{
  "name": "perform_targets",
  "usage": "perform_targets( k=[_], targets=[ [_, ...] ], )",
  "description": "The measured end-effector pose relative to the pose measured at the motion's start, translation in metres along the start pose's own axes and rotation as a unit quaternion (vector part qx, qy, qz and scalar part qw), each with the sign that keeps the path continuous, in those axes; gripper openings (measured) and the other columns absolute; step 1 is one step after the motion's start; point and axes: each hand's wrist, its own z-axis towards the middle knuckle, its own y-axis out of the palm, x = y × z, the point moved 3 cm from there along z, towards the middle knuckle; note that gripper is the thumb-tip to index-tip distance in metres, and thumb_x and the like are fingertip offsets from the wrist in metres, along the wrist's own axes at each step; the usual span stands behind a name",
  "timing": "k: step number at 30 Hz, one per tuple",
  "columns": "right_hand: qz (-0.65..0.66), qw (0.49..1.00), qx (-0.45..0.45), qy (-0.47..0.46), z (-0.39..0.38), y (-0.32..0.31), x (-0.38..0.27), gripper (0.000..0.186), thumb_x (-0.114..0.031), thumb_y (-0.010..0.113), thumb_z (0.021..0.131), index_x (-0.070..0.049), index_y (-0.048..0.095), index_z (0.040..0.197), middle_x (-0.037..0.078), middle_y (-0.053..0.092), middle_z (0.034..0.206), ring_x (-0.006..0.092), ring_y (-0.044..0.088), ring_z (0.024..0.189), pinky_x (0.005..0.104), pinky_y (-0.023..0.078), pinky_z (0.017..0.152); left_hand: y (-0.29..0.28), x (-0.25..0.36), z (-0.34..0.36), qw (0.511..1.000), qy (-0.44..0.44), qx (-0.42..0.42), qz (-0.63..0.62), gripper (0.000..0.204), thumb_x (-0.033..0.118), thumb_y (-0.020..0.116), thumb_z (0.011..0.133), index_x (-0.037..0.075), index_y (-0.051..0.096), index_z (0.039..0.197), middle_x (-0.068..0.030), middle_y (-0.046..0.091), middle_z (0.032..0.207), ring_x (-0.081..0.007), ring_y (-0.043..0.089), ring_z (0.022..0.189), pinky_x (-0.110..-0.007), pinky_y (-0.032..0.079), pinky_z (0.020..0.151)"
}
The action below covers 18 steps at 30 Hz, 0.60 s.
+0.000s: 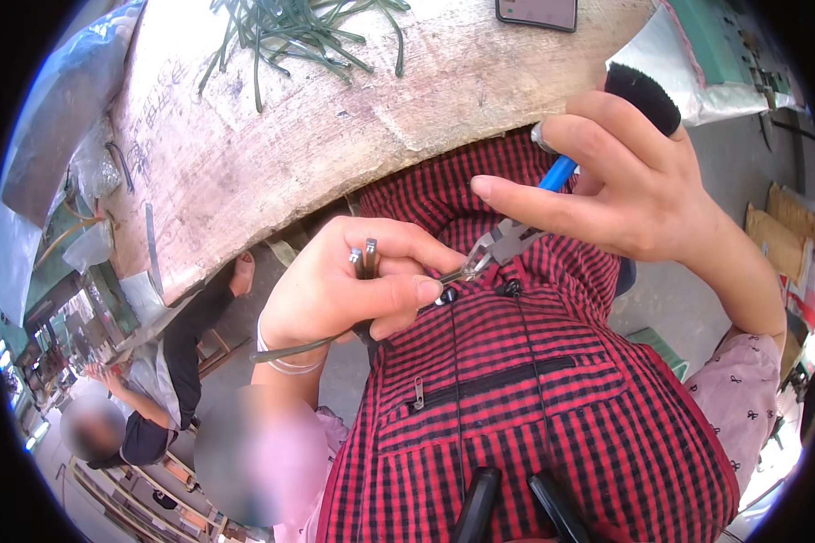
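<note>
My left hand [358, 281] is closed around thin dark strips [303, 348]. Their looped ends with small metal bits poke up between its fingers, and one tail runs back past the wrist. My right hand [629, 176] grips a pair of pliers [507, 242] with blue handles. Its jaws are at a small metal piece by my left thumb and fingertip; whether they bite on it is too small to tell. Black brush-like bristles [645, 98] show behind my right knuckles, and I cannot tell whether that hand holds them.
A worn wooden table [335, 136] curves in front of me, bearing a pile of dark green strips [299, 36] and a phone [539, 11]. Clear plastic bags [68, 127] hang at the left. A red and black checked apron [516, 389] covers my lap. Another person [145, 421] sits at the far left.
</note>
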Motion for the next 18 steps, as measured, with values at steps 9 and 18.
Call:
perform_targets(
  k=[9,18],
  targets=[
    [0.054,0.995,-0.079,0.021,0.009,-0.01,-0.001,0.044,-0.023,0.064,0.061,-0.026,0.072,0.105,0.0,0.042,0.076,0.0166,0.049,0.065,0.0283,0.033,0.048,0.006,0.003,-0.008,0.996,0.029,0.058,0.058,0.023,0.0,0.067,0.086,-0.008,0.069,0.108,-0.001,0.056,0.053,-0.0045,0.045,0.046,-0.021,0.032,0.044],
    [0.066,0.978,-0.061,0.191,-0.008,0.006,-0.021,0.046,-0.012,0.065,0.064,-0.029,0.069,0.106,-0.001,0.043,0.074,0.0173,0.05,0.068,0.0301,0.036,0.043,0.0,-0.017,-0.003,0.987,0.13,0.064,-0.066,0.025,-0.001,0.065,0.086,-0.009,0.067,0.11,-0.0015,0.058,0.057,-0.0041,0.046,0.046,-0.021,0.032,0.045]
  ],
)
